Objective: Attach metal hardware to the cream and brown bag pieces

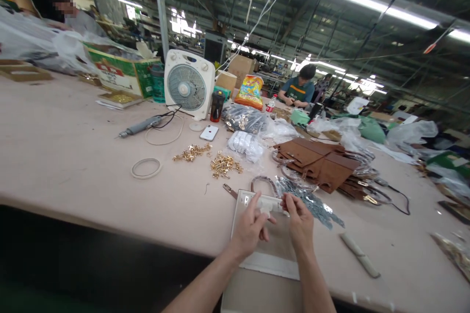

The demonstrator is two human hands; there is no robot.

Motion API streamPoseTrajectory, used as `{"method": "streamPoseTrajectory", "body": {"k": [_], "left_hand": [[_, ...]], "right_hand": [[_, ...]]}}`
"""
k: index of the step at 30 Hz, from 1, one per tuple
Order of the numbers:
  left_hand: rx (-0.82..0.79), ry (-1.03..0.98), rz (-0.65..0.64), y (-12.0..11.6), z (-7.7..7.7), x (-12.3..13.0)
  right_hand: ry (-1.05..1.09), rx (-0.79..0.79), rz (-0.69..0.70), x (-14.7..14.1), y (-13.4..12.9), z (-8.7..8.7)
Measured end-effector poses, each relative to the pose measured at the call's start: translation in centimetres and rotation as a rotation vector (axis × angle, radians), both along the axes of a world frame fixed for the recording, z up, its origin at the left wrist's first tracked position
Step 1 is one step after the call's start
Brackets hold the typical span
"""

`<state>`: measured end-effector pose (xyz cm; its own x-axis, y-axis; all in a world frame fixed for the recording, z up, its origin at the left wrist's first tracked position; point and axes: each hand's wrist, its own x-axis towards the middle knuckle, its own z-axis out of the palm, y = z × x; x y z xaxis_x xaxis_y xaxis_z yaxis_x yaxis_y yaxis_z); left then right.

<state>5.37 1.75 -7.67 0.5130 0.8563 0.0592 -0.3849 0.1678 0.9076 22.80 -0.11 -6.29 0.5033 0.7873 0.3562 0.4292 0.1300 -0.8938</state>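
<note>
A pale, flat bag piece [271, 261] lies over the table's front edge, with a brown looped handle [265, 179] at its far side. My left hand [249, 230] is over its left part, index finger stretched forward, the thumb and other fingers curled in around a small white piece [265, 211]. At the far right corner of the bag piece, my right hand [299, 220] is closed, thumb and forefinger pinched together. What sits in that pinch is too small to make out. A brown strap end with a metal fitting [229, 190] shows beside the far left corner.
Gold metal fittings lie in two piles, a left pile [191, 152] and a right pile [224, 165]. Dark plastic film pieces [312, 203] and stacked brown bag pieces [319, 161] are on the right. An electric screwdriver [141, 126], tape roll [146, 168], phone [209, 132] and fan [189, 85] stand farther off.
</note>
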Motion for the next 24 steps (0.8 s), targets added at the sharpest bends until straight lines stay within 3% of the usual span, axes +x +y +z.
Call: {"method": "streamPoseTrajectory", "body": {"k": [5,7,9,11,14,18,24], "left_hand": [[0.079,0.077,-0.039,-0.4,-0.2,-0.1],[0.115,0.131,-0.081,-0.5,-0.2,-0.1],[0.164,0.218,-0.109,-0.6,0.0,-0.4],[0.264,0.361,-0.058,-0.8,0.3,-1.3],[0.556,0.626,0.075,-1.2,0.6,-3.4],[0.886,0.87,0.119,-1.5,0.3,-5.8],[0.943,0.962,0.271,-1.7,0.0,-6.3]], "right_hand": [[-0.049,-0.176,0.334,-2.0,-2.6,1.9],[-0.105,-0.202,0.389,-2.6,-2.9,2.1],[-0.144,-0.174,0.342,-2.4,-3.0,2.0],[-0.127,-0.117,0.212,-1.8,-2.9,1.9],[-0.03,-0.079,0.055,-1.1,-2.1,2.0],[0.007,-0.163,0.182,-2.7,-0.2,2.4],[-0.036,-0.23,0.221,-6.3,2.4,1.2]]}}
